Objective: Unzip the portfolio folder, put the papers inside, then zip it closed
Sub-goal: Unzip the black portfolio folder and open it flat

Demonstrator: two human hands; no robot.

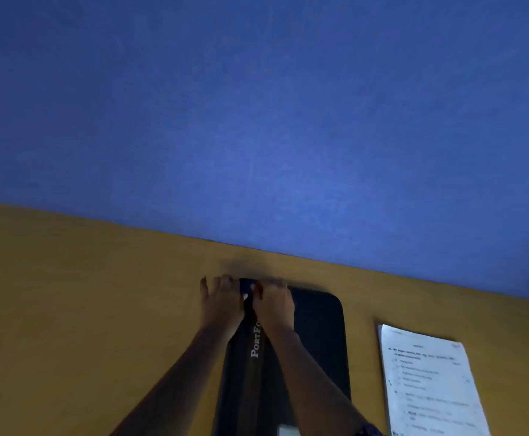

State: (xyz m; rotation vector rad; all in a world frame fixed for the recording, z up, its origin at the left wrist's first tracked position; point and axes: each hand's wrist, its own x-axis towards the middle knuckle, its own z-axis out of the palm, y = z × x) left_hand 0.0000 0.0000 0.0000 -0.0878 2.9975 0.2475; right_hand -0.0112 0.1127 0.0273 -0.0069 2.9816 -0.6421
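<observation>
A black zipped portfolio folder [316, 341] with white lettering lies flat on the tan desk [84, 294], its long side running away from me. Both my hands are at its far left corner. My left hand [220, 305] rests on the folder's left edge with fingers spread, pressing it down. My right hand [274, 303] is closed at the corner right beside the left, thumb and fingers pinched where the zipper runs; the pull itself is hidden and blurred. A stack of printed white papers [430, 382] lies on the desk to the right of the folder.
A blue partition wall [288, 121] rises directly behind the desk's far edge. A small pale object [288, 431] sits on the folder at the bottom edge of the view. Bare desk stretches to the left of the folder.
</observation>
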